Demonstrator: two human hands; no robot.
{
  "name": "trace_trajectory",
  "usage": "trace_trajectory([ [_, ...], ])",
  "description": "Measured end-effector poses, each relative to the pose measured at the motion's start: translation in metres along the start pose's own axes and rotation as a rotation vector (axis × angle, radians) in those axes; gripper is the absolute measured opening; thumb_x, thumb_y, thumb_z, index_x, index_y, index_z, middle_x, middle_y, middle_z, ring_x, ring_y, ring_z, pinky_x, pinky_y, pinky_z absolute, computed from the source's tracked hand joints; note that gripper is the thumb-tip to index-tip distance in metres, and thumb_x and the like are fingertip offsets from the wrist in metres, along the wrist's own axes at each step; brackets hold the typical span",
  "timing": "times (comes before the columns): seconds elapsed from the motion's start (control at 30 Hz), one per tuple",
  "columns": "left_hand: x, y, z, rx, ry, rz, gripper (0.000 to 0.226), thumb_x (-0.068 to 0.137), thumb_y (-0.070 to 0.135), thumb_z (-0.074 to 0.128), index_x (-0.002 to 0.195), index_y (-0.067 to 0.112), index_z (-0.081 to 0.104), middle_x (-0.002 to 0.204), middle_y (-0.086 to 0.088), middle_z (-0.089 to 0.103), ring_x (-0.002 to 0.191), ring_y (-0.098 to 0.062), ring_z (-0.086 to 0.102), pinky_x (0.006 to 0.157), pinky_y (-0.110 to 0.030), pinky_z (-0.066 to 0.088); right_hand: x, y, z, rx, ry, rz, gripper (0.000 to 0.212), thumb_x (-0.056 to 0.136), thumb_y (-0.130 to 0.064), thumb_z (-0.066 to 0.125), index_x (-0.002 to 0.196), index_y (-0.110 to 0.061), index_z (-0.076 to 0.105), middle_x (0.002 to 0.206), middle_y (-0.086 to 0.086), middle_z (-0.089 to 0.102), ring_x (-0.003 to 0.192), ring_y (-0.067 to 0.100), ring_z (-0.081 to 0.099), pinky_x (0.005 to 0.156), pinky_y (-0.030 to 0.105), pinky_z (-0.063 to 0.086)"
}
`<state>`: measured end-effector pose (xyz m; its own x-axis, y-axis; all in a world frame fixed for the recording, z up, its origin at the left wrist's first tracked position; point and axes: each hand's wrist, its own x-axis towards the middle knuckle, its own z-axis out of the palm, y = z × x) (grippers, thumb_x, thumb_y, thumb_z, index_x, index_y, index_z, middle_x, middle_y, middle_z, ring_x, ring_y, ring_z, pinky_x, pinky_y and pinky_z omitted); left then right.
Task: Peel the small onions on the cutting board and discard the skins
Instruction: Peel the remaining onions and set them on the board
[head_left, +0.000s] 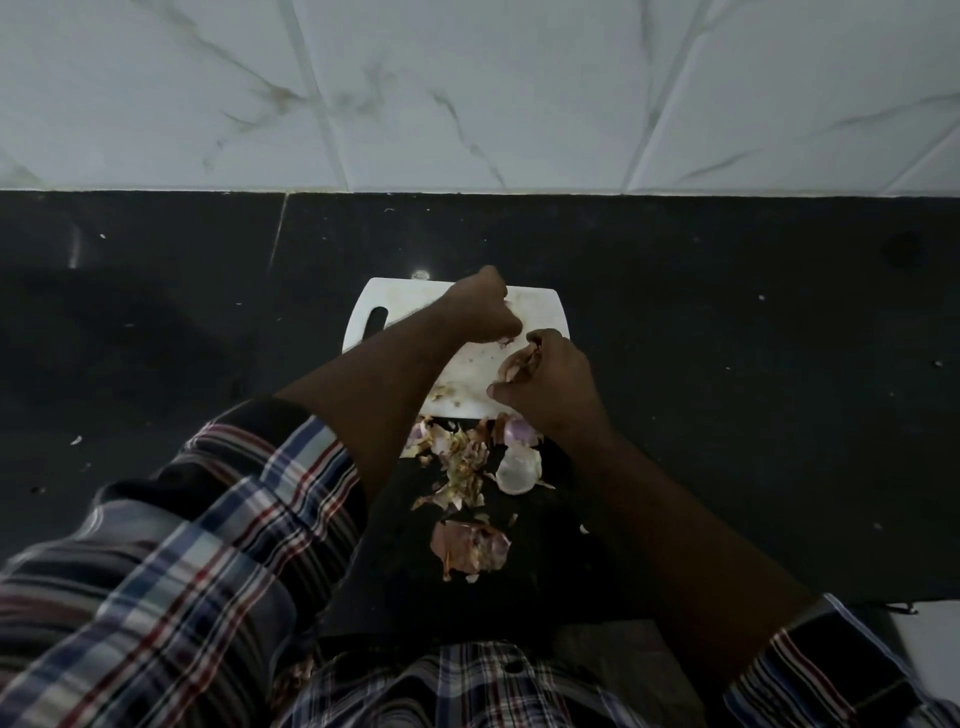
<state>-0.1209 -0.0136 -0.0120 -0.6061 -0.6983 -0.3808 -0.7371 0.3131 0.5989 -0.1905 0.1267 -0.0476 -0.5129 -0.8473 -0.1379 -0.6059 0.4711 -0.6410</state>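
A white cutting board (395, 301) lies on the black counter, and both hands are over it. My left hand (480, 312) is curled into a fist over the board's far part, and a bit of onion shows at its fingertips (505, 341). My right hand (550, 382) grips a bunch of brown onion skins (519, 361) above the board's right edge. A heap of peeled skins (467, 467) lies on the counter just in front of the board. A larger brown-pink skin piece (470, 545) sits nearer to me.
The black counter (727, 364) stretches wide to both sides, dotted with small crumbs. A white marble-patterned tiled wall (467, 93) rises behind it. My checked sleeves and shirt fill the bottom of the view. A white surface (930, 639) shows at the lower right.
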Motion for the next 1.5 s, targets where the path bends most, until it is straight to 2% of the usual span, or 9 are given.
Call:
trace_trajectory([
  [0.27,0.018,0.009,0.004,0.191,-0.036,0.101,0.042,0.092,0.021,0.069,0.13,0.006,0.065,0.136,-0.012,0.061,0.118,-0.025,0.06,0.089,-0.029,0.048,-0.004,0.009,-0.003,0.062,-0.011,0.021,0.083,0.063,-0.04,0.088,0.133,-0.013,0.053,0.125,0.005,0.061,0.115,0.022,0.057,0.098,0.037,0.048],
  [0.5,0.005,0.006,-0.007,0.091,0.049,0.108,0.038,0.099,0.017,0.062,0.136,0.01,0.061,0.138,-0.009,0.062,0.111,-0.023,0.065,0.093,-0.033,0.054,-0.006,0.007,-0.007,0.143,-0.004,0.031,0.086,0.061,-0.039,0.091,0.133,-0.015,0.051,0.128,0.004,0.06,0.118,0.022,0.057,0.099,0.04,0.049],
  [0.6,-0.02,0.002,-0.022,-0.115,0.088,0.105,0.034,0.099,0.015,0.061,0.133,0.012,0.063,0.128,-0.006,0.067,0.105,-0.019,0.068,0.088,-0.034,0.058,-0.008,0.0,-0.011,0.202,-0.022,0.044,0.084,0.061,-0.038,0.092,0.13,-0.015,0.051,0.124,0.0,0.06,0.111,0.016,0.057,0.092,0.031,0.049],
  [0.73,-0.075,-0.023,-0.022,-0.569,-0.18,-0.09,0.032,0.098,0.035,0.062,0.122,0.015,0.066,0.116,-0.011,0.071,0.096,-0.028,0.074,0.083,-0.039,0.062,-0.023,-0.016,-0.013,0.271,-0.021,0.008,0.079,0.061,-0.04,0.092,0.127,-0.018,0.054,0.112,-0.005,0.063,0.1,0.011,0.06,0.08,0.024,0.048],
  [0.87,-0.122,-0.056,-0.002,-1.015,-0.337,-0.142,0.034,0.094,0.034,0.062,0.122,0.014,0.066,0.113,-0.013,0.073,0.102,-0.028,0.073,0.09,-0.04,0.06,-0.039,-0.024,-0.008,0.361,-0.115,-0.056,0.058,0.077,-0.037,0.083,0.128,-0.021,0.062,0.116,-0.007,0.067,0.106,0.007,0.063,0.094,0.031,0.053],
  [0.93,-0.137,-0.07,0.005,-1.089,-0.315,-0.105,0.04,0.086,0.024,0.068,0.126,0.019,0.065,0.117,-0.011,0.073,0.106,-0.024,0.072,0.089,-0.036,0.06,-0.045,-0.024,-0.007,0.394,-0.15,-0.083,0.042,0.086,-0.031,0.076,0.126,-0.022,0.067,0.12,-0.006,0.069,0.112,0.007,0.063,0.1,0.038,0.052],
  [1.07,-0.156,-0.082,0.013,-1.01,-0.177,-0.052,0.048,0.084,0.004,0.075,0.127,0.023,0.063,0.123,-0.011,0.07,0.107,-0.025,0.072,0.085,-0.036,0.061,-0.057,-0.028,-0.001,0.544,-0.18,-0.021,0.03,0.084,-0.031,0.076,0.113,-0.025,0.075,0.106,-0.006,0.076,0.101,0.016,0.072,0.09,0.048,0.058],
  [1.3,-0.179,-0.08,0.013,-0.912,0.021,0.04,0.044,0.086,0.011,0.078,0.127,0.021,0.067,0.118,-0.011,0.07,0.102,-0.027,0.073,0.075,-0.031,0.061,-0.073,-0.048,-0.006,0.646,-0.161,-0.017,0.011,0.094,-0.015,0.067,0.099,-0.013,0.076,0.094,0.006,0.075,0.09,0.027,0.074,0.07,0.05,0.063],
  [1.5,-0.186,-0.083,0.009,-0.96,0.011,0.093,0.041,0.087,0.009,0.075,0.127,0.017,0.066,0.123,-0.017,0.068,0.106,-0.031,0.072,0.084,-0.041,0.062,-0.073,-0.055,0.0,0.44,0.0,-0.124,0.007,0.089,-0.026,0.067,0.091,-0.025,0.074,0.088,-0.01,0.073,0.087,0.016,0.072,0.074,0.047,0.061],
])
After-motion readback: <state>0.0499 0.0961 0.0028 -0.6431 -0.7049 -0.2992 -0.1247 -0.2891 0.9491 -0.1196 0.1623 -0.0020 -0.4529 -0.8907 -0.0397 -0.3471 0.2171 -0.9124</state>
